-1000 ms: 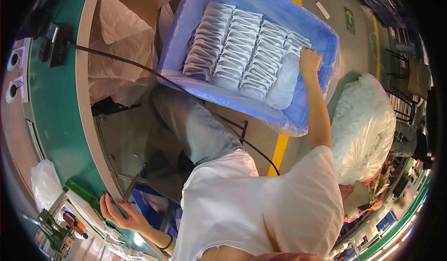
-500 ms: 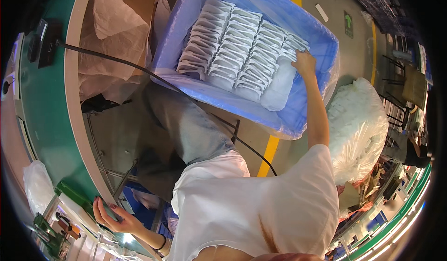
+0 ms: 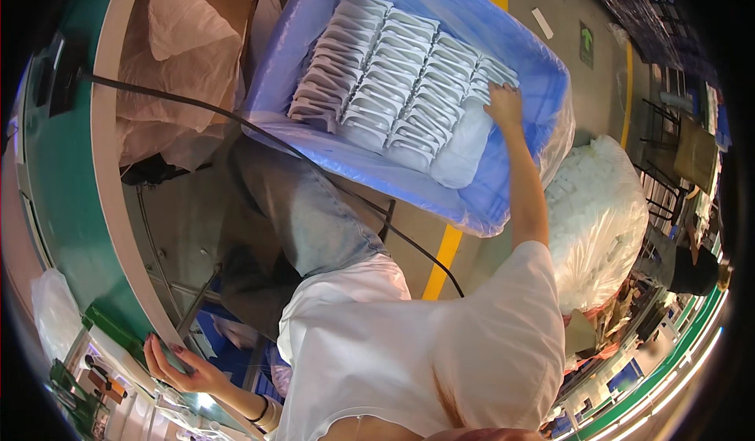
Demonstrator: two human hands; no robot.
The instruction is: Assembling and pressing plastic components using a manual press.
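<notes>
My right hand [image 3: 505,104] reaches into a big blue bin [image 3: 523,154] lined with clear plastic film. Its fingers are curled at the far right row of white curved plastic parts [image 3: 421,75], closed on the edge of one; the fingertips are partly hidden. The parts stand packed in several rows. A white translucent sheet [image 3: 460,154] lies at the near end of the right row. Down at the left, beside the green table's edge, my left hand [image 3: 185,370] has its fingers bent around a small dark flat thing that I cannot make out.
A green-topped table [image 3: 63,189] runs along the left. A black cable [image 3: 259,133] crosses from it over my leg. Brown cardboard with white sheets [image 3: 185,24] stands left of the bin. A full clear plastic bag [image 3: 598,221] sits to its right, near yellow floor lines [image 3: 443,262].
The whole view has shifted slightly, moving the bin and table a little leftward. My right hand stays at the right row, and my left hand remains beside the table edge.
</notes>
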